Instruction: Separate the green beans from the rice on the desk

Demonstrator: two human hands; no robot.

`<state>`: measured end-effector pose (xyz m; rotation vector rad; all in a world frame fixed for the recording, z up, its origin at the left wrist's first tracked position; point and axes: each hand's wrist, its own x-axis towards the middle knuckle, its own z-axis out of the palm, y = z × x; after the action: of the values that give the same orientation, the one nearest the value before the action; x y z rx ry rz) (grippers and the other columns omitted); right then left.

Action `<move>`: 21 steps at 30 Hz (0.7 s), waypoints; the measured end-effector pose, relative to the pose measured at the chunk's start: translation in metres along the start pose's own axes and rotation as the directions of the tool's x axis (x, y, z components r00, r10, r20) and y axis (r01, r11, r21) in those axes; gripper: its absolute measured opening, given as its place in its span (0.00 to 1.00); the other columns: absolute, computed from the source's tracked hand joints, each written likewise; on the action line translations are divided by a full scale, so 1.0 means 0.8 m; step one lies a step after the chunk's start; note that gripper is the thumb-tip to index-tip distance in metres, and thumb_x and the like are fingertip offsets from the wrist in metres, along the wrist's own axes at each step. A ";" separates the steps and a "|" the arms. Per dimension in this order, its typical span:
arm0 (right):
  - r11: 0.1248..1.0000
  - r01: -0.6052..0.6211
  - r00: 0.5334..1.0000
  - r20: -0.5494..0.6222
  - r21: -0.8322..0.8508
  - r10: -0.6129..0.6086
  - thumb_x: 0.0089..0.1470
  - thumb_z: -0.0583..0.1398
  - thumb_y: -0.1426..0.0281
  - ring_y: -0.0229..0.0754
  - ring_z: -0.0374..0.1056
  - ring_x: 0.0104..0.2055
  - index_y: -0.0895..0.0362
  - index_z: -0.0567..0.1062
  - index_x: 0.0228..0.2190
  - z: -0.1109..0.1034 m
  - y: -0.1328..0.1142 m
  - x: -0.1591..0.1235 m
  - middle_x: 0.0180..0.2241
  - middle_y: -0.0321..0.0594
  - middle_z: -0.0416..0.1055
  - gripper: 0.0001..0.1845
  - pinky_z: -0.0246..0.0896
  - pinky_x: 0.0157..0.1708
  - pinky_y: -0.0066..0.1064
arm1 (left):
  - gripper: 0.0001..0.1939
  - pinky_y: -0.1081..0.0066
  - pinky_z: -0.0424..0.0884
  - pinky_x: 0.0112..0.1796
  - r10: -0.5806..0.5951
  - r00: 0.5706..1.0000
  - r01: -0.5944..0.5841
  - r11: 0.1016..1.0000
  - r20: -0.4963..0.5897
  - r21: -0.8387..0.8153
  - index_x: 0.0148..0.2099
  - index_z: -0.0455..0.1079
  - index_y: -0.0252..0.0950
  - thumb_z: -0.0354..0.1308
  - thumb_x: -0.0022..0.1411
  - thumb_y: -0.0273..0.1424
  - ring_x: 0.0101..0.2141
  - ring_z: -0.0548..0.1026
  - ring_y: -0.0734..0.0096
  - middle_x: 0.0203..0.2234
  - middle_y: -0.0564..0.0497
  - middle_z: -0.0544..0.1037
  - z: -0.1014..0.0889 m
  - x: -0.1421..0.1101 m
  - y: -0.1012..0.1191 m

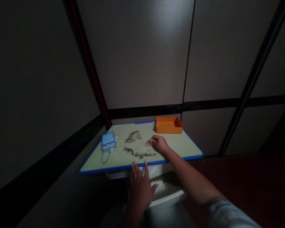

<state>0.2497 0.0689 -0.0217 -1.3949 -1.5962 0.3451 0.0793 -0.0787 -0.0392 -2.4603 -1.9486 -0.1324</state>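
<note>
My right hand [160, 145] is low over the pale yellow tabletop [178, 145], its fingers pinched on a small translucent pinkish piece [148, 143] of unclear kind. To its left lies a heap of small pale and greenish bits [133, 136]. Nearer the front edge runs a loose line of small green grains [140, 155]. My left hand [142, 186] has its fingers stretched and apart, with the fingertips at the blue table edge. Beneath the edge, beside that hand, is a white open container [166, 198] with many green grains in it.
An orange open box [169, 128] stands at the table's back right. On the left sits a blurred light-blue object [108, 141] with a grey loop of cord [106, 157]. A panelled wall [147, 63] rises right behind the table.
</note>
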 end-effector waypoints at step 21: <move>0.981 0.161 0.967 0.181 0.110 -0.179 0.51 0.60 0.71 0.38 0.68 0.33 0.58 0.79 0.29 -0.032 0.000 -0.027 0.28 0.38 0.75 0.06 0.59 0.36 0.27 | 0.41 0.47 0.51 0.57 0.041 0.997 -0.043 0.998 -0.059 -0.035 0.66 0.41 0.36 0.54 0.56 0.42 0.65 0.37 0.38 0.65 0.26 0.38 0.002 -0.004 -0.002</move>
<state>0.2675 0.0406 -0.0188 -1.1709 -1.8176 0.4561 0.0772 -0.0810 -0.0412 -2.4878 -1.8873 -0.2395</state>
